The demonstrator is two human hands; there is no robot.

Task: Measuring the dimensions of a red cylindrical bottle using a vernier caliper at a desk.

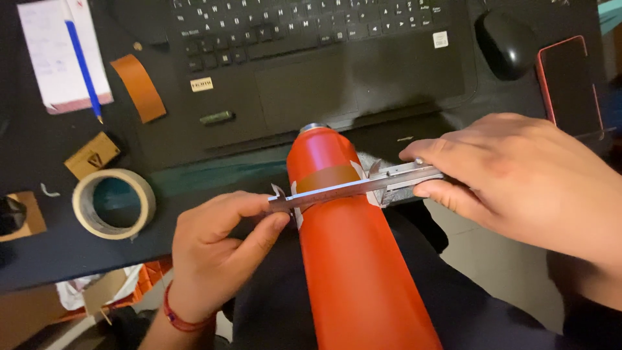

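Note:
A tall orange-red metal bottle (pixel 353 259) lies along my lap, its silver neck pointing at the desk edge. A brown tape band wraps it near the shoulder. A steel caliper (pixel 350 188) spans the bottle across that band, jaws on either side. My left hand (pixel 217 249) pinches the caliper's left end between thumb and forefinger. My right hand (pixel 518 175) grips the caliper's sliding part on the right, thumb below and fingers on top.
A black laptop (pixel 311 58) sits on the dark desk just beyond the bottle. A masking tape roll (pixel 114 203), a brown leather strip (pixel 138 87), a notepad with blue pen (pixel 63 52), a black mouse (pixel 506 43) and a red-cased phone (pixel 570 84) lie around it.

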